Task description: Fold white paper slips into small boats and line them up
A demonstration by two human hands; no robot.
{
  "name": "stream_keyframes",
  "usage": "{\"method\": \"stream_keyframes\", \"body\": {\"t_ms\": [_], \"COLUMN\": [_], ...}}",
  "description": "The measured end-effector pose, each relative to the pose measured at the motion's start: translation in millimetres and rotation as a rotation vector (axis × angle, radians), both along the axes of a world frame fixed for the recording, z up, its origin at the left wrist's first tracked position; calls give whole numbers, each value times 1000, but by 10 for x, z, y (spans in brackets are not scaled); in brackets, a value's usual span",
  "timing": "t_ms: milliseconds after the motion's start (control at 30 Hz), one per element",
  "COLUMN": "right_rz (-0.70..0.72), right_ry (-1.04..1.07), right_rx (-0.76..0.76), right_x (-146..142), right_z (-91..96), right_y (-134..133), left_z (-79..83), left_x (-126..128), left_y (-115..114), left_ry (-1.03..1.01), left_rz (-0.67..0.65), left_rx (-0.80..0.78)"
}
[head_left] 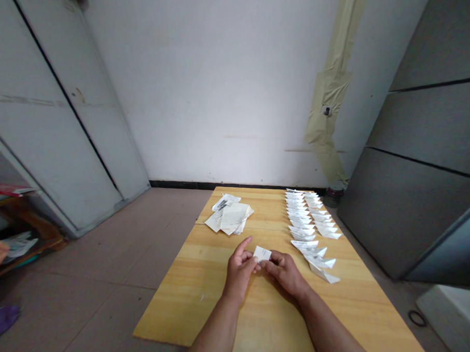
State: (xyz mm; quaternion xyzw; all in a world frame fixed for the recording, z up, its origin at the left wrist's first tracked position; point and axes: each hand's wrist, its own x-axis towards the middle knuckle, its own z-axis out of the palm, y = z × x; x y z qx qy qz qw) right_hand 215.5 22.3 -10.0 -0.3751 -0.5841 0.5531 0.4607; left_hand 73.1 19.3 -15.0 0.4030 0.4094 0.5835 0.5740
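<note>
A small folded piece of white paper is held above the wooden table, between my two hands. My left hand pinches its left side with the thumb on top, the index finger stretched away from it. On the right side, the thumb and fingers of my right hand grip its lower edge. Beyond my left hand lies a loose pile of printed paper sheets. To the right of my right hand, folded paper boats stand in two long rows, with several more nearer me.
A white wall rises behind the table's far edge. Grey cabinets stand at the left, and a grey panelled unit is close on the right. A white box and a black ring lie low at the right.
</note>
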Motion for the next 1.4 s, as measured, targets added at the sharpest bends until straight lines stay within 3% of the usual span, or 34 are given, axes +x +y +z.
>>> {"method": "stream_keyframes", "body": {"t_ms": [167,433,600,833,1067,1400], "right_rz": [27,-51,-27,-56,-167,-136], "right_ry": [13,-9,64,-12,-6,22], "right_rx": [-29,-95,-94,-54,-32,-83], "right_x": [-11,4,1,7,37,23], "right_z": [23,-30,-21,48,-37,-78], "right_y": [-10,-3,-18,-18,29,16], "left_z": [-24,-34,-56,-82,-46,-25], "left_x": [-12,-56,-72,-112,-86,-77], "left_y": [25,30,30,44,21,15], "left_ry": [59,12,37,17,54,125], "left_rz": [-17,-1,-60,-145,-146,-153], "left_rx": [-10,-4,0,-3,-11,0]}}
